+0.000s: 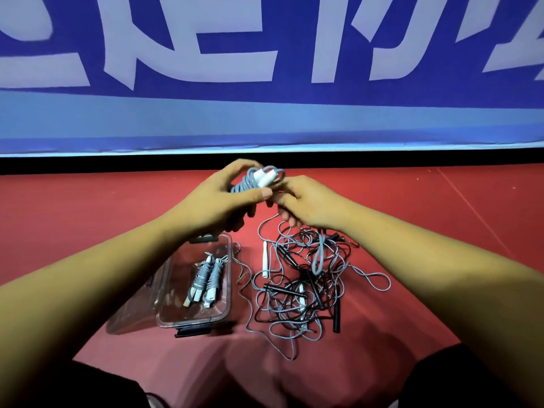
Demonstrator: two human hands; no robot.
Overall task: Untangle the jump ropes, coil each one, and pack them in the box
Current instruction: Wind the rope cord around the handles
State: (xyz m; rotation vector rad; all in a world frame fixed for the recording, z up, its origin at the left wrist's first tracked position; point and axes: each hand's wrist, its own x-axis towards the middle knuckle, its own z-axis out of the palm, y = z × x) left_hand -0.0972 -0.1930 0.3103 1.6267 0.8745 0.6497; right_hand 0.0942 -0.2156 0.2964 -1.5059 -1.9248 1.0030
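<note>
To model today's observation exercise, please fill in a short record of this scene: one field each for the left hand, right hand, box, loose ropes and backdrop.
left hand: grips a grey coiled jump rope with white handles, held above the floor
right hand: fingers curled at that coil's right end
box: clear plastic box, open, with two grey coiled ropes with white handles inside
loose ropes: tangled grey and black ropes on the red floor, right of the box
backdrop: blue banner, white lettering
</note>
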